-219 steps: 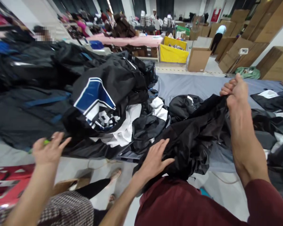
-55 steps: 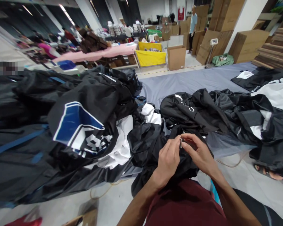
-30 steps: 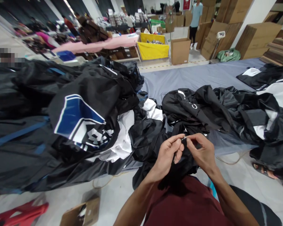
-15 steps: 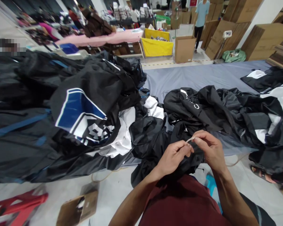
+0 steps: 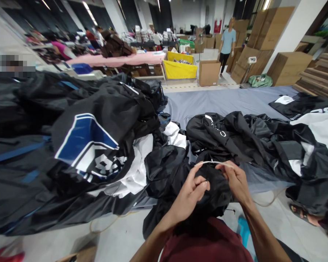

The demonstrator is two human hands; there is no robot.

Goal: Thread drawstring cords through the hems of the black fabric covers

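Note:
My left hand (image 5: 190, 193) and my right hand (image 5: 233, 179) are close together over a bunched black garment (image 5: 213, 193) in front of my chest. A thin pale cord (image 5: 211, 162) is stretched tight between the pinched fingertips of both hands, just above the garment. Both hands are closed in a pinch on the cord's ends. More black garments (image 5: 251, 142) with white lettering lie just beyond my hands on a grey-blue sheet (image 5: 226, 100).
A big heap of black, white and blue garments (image 5: 84, 142) fills the left side. A yellow bin (image 5: 179, 65), a cardboard box (image 5: 207, 72) and stacked cartons (image 5: 287, 65) stand at the back, where a person (image 5: 226, 42) walks. Someone's sandalled foot (image 5: 303, 214) is at the right.
The cord between my fingers has been drawn out longer and level as my hands moved a little apart. The camera view shifted slightly.

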